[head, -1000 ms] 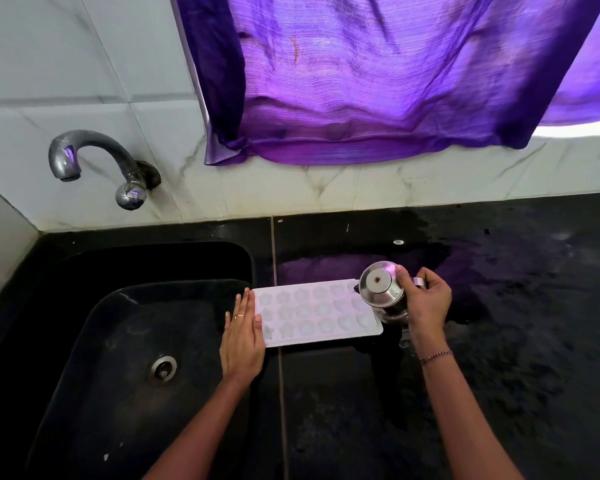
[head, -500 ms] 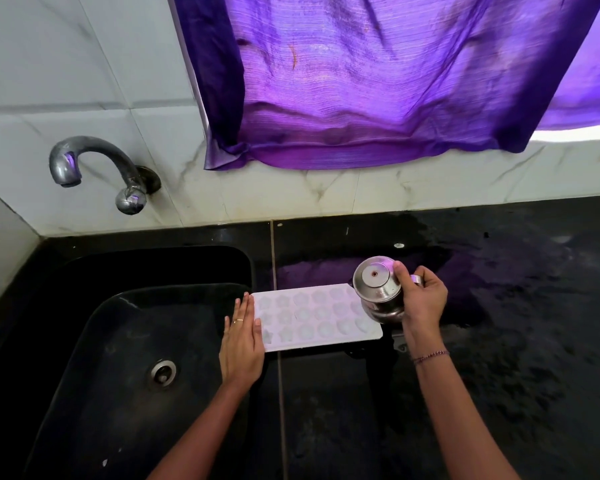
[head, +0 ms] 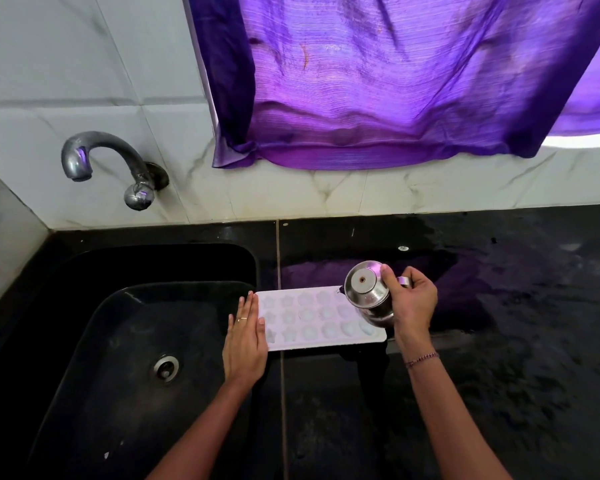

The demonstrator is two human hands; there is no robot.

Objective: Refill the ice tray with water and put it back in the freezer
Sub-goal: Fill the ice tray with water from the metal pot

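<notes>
Sitting flat on the counter (head: 499,375) beside the sink (head: 118,323), the ice tray (head: 312,322) is pinned at its left end by the left hand (head: 245,341), fingers straight and together, likely to stop sliding. Meanwhile the right hand (head: 413,303) curls round a steel jug (head: 368,294) tipped over the other end.

A black sink (head: 94,341) with a round metal drain (head: 166,367) fills the counter's (head: 516,341) left end. Above it, a curved steel tap (head: 108,154) juts from the white tiled wall (head: 84,64), beside a purple curtain (head: 378,81).
</notes>
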